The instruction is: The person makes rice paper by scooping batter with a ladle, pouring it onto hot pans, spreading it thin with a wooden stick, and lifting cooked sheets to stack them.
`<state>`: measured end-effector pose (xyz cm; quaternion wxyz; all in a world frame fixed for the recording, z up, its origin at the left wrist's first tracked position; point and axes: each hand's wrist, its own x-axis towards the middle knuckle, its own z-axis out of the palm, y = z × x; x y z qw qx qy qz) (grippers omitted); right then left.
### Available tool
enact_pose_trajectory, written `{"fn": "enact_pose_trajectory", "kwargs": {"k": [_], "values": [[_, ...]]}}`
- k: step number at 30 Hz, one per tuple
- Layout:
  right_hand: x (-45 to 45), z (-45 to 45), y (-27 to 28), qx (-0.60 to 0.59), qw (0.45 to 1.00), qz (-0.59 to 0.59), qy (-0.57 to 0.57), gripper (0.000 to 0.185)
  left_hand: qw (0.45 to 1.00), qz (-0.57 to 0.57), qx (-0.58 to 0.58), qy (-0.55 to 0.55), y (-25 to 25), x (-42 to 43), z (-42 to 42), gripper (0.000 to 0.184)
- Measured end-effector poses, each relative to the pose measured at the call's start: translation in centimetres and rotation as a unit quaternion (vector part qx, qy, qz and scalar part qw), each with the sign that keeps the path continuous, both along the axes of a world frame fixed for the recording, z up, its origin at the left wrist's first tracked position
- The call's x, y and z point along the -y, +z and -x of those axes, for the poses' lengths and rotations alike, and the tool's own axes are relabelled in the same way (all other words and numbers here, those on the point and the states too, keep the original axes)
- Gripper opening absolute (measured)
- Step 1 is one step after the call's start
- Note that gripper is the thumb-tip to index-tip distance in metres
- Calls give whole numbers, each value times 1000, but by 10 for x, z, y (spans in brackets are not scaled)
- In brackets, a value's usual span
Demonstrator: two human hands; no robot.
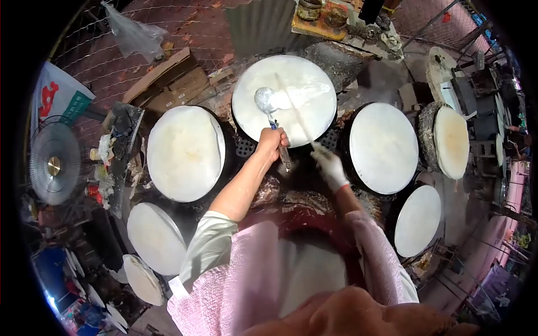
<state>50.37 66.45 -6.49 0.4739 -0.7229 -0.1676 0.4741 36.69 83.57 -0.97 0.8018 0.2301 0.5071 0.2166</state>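
Observation:
A large round white disc lies at the top centre, and a wet white patch point(302, 96) is spread on its surface point(252, 78). My left hand point(271, 141) is closed around the handle of a ladle, whose round bowl point(265, 99) rests over the disc beside the patch. My right hand point(329, 165), in a whitish glove, is closed on the lower end of a long thin stick point(297, 113). The stick slants up and left across the disc. Whether its far part touches the surface cannot be told.
Covered round pots stand left point(185, 154) and right point(384, 148), with more discs point(417, 221) lower down both sides. A fan point(54, 165) is far left. Cardboard point(174, 89) lies upper left. A yellow board point(305, 25) with jars is at the top.

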Motion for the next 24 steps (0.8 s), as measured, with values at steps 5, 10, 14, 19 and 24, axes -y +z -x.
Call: {"fn": "enact_pose_trajectory", "kwargs": {"k": [5,10,14,19,24], "values": [[-8,-38,20,16,988,48,143,36,994,65,82,42,2,9,10,7],[15,-73,-1,68,993,10,92,40,986,100,104,87,-4,11,-4,6],[15,-23,-19,-49,985,27,161,26,977,131,112,126,-9,18,-15,4],[-4,-50,12,-146,969,78,184,20,970,-38,170,171,32,56,48,20],[-17,-88,18,-1,989,49,140,31,911,-6,398,109,30,108,131,28]]}}
